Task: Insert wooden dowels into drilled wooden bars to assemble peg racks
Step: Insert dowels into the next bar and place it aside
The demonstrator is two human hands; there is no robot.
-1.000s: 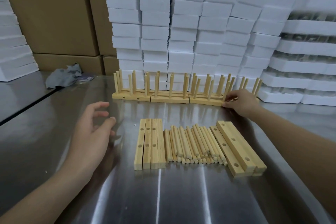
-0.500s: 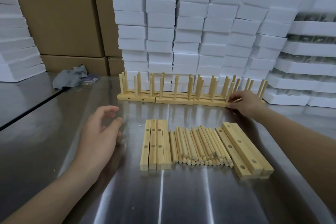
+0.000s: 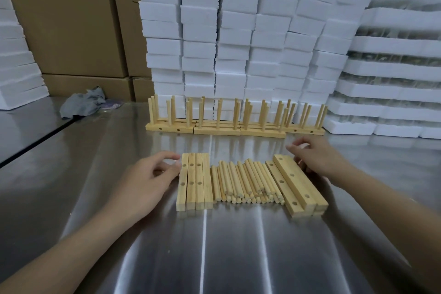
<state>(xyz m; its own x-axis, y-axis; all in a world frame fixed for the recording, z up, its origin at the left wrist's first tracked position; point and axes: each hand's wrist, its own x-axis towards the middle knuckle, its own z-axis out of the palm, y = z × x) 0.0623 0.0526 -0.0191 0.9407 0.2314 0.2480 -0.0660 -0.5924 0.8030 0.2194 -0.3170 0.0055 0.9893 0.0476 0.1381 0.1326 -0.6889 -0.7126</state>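
Both forearms reach in over the steel table [image 3: 216, 253], palms down. The left hand [image 3: 148, 180] has loosely bent fingers whose tips meet the outer side of the left group of drilled bars [image 3: 194, 181], clasping nothing. The right hand [image 3: 319, 157] hangs relaxed and empty, fingers slightly spread, just beside the far end of the right stack of bars [image 3: 297, 182]. The loose dowels [image 3: 245, 181] lie heaped between the two bar groups, and finished peg racks [image 3: 229, 127] stand in a row beyond them.
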